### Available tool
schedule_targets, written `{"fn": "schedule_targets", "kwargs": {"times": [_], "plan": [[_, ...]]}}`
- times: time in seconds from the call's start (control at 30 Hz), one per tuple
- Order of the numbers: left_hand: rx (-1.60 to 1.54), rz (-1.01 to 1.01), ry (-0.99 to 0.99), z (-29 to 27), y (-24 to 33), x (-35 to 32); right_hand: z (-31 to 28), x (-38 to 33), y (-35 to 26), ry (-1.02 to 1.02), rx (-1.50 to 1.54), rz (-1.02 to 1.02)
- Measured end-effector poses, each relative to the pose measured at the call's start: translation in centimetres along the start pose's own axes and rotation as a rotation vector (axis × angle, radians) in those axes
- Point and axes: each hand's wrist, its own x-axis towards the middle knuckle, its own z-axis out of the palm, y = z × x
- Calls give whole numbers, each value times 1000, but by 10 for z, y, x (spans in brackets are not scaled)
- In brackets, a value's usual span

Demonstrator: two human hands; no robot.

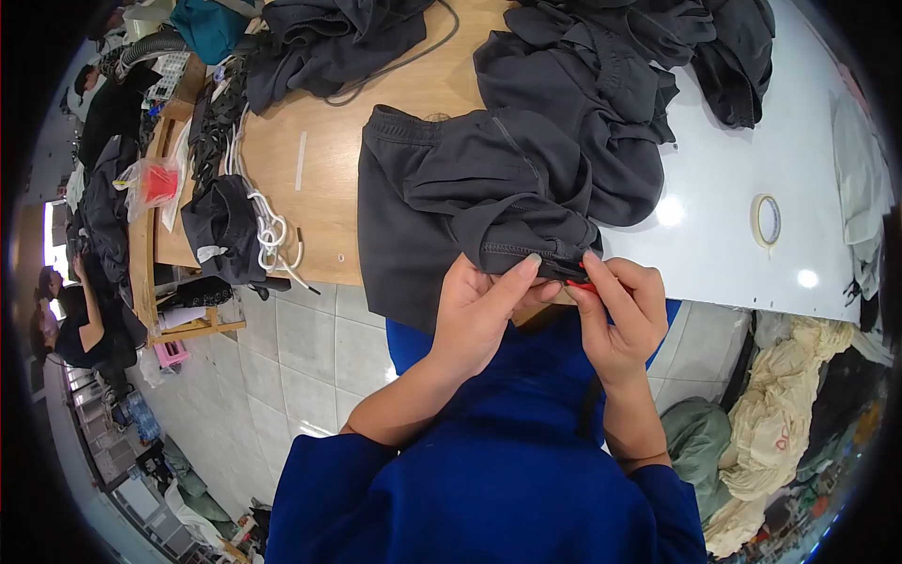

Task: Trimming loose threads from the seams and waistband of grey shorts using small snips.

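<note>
A pair of dark grey elastic-waisted shorts or trousers [404, 207] lies over the table's near edge, part of it hanging down. My left hand [479, 305] pinches a stitched, folded edge of this garment, thumb on top. Close beside it on the right, my right hand [625, 315] is closed on a small red tool [583, 285] at the same edge. Only a bit of red shows between the fingers, so its exact kind cannot be made out. The fingertips of both hands nearly meet at the seam.
More dark garments [601, 113] are heaped behind, and others [329, 42] lie at the far left. White cords [268, 230] hang at the left table end. A tape roll [766, 221] rests on the white tabletop. Cream fabric [775, 423] is piled at lower right. Another person [85, 320] is far left.
</note>
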Motion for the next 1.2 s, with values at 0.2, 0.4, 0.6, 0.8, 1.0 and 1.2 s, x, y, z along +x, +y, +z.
{"fn": "schedule_targets", "kwargs": {"times": [0.2, 0.4, 0.6, 0.8, 1.0, 1.2], "plan": [[9, -9, 15, -4, 1, 0, 2, -1, 4, 7, -17, -65], [-27, -10, 17, -3, 3, 1, -1, -3, 1, 37, 114, 44], [-23, -8, 31, -3, 2, 1, -4, -2, 5, 37, 14, 17], [-42, -15, 26, -4, 0, 1, -5, -2, 3, -9, 25, 6], [-35, -1, 2, -5, -1, 1, -4, -1, 3, 30, -20, 3], [-35, -19, 16, -5, 1, 0, -5, -5, 3, 4, 39, -8]]}}
